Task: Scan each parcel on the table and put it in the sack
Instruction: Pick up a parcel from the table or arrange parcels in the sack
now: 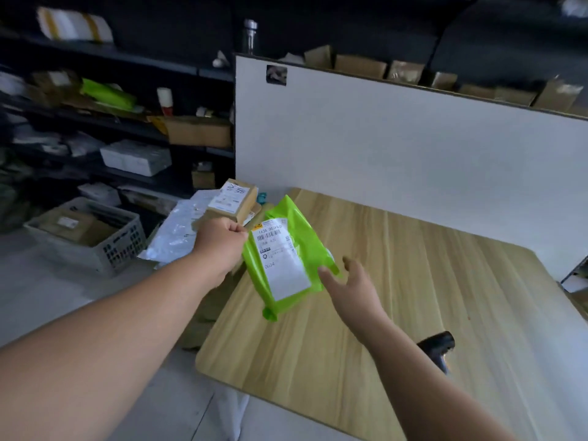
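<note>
A person's left hand (219, 240) pinches the upper corner of a green parcel (307, 237), holding it tilted above the middle of the wooden bench (445, 281) with its white shipping label (281, 262) and barcode facing up. The right hand (356, 288), at the parcel's 4 o'clock, reaches in with fingers (327, 275) spread and gripping nothing; whether they touch the bag's edge cannot be told. A dark handheld scanner (437, 348) lies at 4 o'clock near the bench's front edge. A brown box (234, 200) and a silver mailer (178, 230) wait at 11 o'clock. The parcel looks light, soft and slick, a plastic bag that sags from one corner, so it is probably best held at two edges, clear of the barcode, to keep the label flat for scanning.
</note>
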`<state>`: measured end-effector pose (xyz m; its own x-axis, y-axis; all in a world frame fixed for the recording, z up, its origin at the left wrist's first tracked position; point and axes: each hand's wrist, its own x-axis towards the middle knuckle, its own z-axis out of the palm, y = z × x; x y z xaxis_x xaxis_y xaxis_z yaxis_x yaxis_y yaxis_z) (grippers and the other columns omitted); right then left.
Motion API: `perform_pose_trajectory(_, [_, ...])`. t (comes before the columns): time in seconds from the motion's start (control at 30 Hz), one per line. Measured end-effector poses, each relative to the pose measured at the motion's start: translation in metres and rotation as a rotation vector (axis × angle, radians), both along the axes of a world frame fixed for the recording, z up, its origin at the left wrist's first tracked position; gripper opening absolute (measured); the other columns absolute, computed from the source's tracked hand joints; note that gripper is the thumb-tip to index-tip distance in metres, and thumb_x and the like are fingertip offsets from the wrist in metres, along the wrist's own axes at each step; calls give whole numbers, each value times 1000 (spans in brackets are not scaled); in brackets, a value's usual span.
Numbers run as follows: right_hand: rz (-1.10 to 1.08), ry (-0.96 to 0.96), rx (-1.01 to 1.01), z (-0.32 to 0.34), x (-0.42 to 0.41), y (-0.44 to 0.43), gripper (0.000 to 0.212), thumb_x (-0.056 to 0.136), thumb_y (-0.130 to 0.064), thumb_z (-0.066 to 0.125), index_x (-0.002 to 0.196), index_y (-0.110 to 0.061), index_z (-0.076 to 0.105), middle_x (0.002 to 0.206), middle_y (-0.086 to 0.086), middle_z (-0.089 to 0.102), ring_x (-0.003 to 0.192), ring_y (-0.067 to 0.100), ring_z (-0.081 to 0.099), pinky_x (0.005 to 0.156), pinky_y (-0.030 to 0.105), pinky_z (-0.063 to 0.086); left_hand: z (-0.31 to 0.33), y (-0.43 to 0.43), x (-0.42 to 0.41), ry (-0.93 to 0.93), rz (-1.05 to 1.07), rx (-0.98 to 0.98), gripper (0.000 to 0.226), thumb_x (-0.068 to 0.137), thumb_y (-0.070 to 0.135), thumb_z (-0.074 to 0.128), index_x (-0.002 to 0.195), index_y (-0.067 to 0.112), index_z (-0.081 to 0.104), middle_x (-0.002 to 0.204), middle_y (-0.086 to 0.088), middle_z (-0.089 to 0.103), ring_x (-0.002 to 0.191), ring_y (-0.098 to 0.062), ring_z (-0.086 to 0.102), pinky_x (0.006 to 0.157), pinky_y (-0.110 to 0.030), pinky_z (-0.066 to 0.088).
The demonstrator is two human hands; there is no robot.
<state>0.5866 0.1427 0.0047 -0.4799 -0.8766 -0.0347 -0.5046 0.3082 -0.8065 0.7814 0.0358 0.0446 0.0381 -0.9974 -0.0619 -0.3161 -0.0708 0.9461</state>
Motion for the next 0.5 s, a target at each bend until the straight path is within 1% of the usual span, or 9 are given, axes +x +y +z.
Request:
perform_pose_trajectory(0.03, [41, 28, -19, 6, 18, -9, 81, 88, -53, 65, 152, -14, 34, 153, 8, 41, 141, 25, 38, 112, 38, 33, 3, -5, 20, -41, -26, -9, 23, 89, 7, 57, 68, 16, 57, 73, -6, 57, 64, -19, 49, 56, -23, 44])
perform_pose_trajectory(0.07, [82, 50, -29, 11, 35, -18, 86, 86, -55, 67, 153, -15, 31, 155, 7, 39, 143, 25, 35, 114, 40, 31, 5, -10, 40, -81, -52, -15, 22, 90, 8, 57, 69, 16, 58, 72, -4, 57, 63, -17, 49, 49, -21, 41])
perform_pose_trajectory(0.1, [125, 55, -25, 15, 49, -26, 90, 83, -56, 69, 154, -17, 29, 156, 5, 38, 143, 25, 34, 114, 41, 31, 7, -14, 58, -102, -76, -12, 22, 90, 9, 57, 70, 17, 58, 72, -2, 57, 65, -16, 49, 47, -21, 39])
perform_pose_trajectory(0.17, [221, -23, 17, 22, 77, -41, 97, 78, -57, 75, 155, -23, 28, 153, 2, 42, 138, 21, 42, 111, 41, 38, 8, -22, 91, -112, -120, 20, 21, 90, 10, 58, 71, 17, 59, 74, -2, 59, 71, -17, 51, 53, -23, 37])
perform_pose_trajectory(0.23, [315, -121, 73, 24, 102, -53, 95, 74, -53, 81, 151, -26, 34, 140, -3, 55, 124, 17, 56, 105, 42, 46, 5, -31, 120, -104, -148, 55, 19, 90, 8, 59, 72, 16, 61, 76, -4, 61, 75, -19, 53, 64, -26, 39])
perform_pose_trajectory(0.3, [372, -151, 119, 23, 124, -67, 81, 73, -46, 84, 141, -27, 45, 124, -4, 64, 111, 16, 63, 97, 43, 52, 2, -42, 142, -58, -161, 90, 19, 90, 5, 58, 74, 13, 61, 77, -5, 62, 78, -21, 55, 75, -33, 45])
perform_pose_trajectory(0.37, [359, -151, 133, 19, 142, -83, 61, 76, -33, 84, 128, -23, 54, 112, 0, 68, 102, 20, 66, 91, 44, 55, -4, -55, 160, -3, -155, 118, 19, 91, 4, 57, 75, 12, 61, 77, -6, 63, 80, -24, 57, 84, -39, 48])
perform_pose_trajectory(0.43, [307, -154, 112, 16, 155, -101, 40, 80, -19, 79, 116, -18, 61, 104, 7, 70, 97, 27, 68, 84, 45, 57, -10, -71, 171, 55, -126, 122, 17, 91, 5, 58, 76, 11, 62, 77, -6, 64, 80, -24, 58, 81, -39, 49])
perform_pose_trajectory(0.5, [261, -178, 89, 14, 164, -122, 28, 83, -12, 74, 109, -16, 65, 99, 10, 71, 92, 30, 69, 80, 47, 59, -14, -89, 178, 120, -84, 114, 12, 91, 7, 59, 80, 11, 62, 81, -6, 65, 79, -22, 59, 77, -37, 50])
